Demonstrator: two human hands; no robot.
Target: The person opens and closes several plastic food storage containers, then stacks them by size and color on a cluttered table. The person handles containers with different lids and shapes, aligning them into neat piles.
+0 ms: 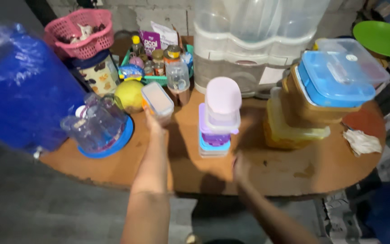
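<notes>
Nearest, the right hand (240, 166) rests on the brown table (294, 174) just in front of the stack of small tubs (219, 118), too blurry to tell if it's open or shut. Left of the stack, the left hand (153, 121) grips 1 small clear box w/ orange lid (157, 100), lifted off the table; looks like the box is mid-move, & the next move needs a flat free spot and a steady hold. Farther back & left of the stack sit a yellow fruit (129, 95), a clear jug (96, 122) & a pink basket (81, 32).
</notes>
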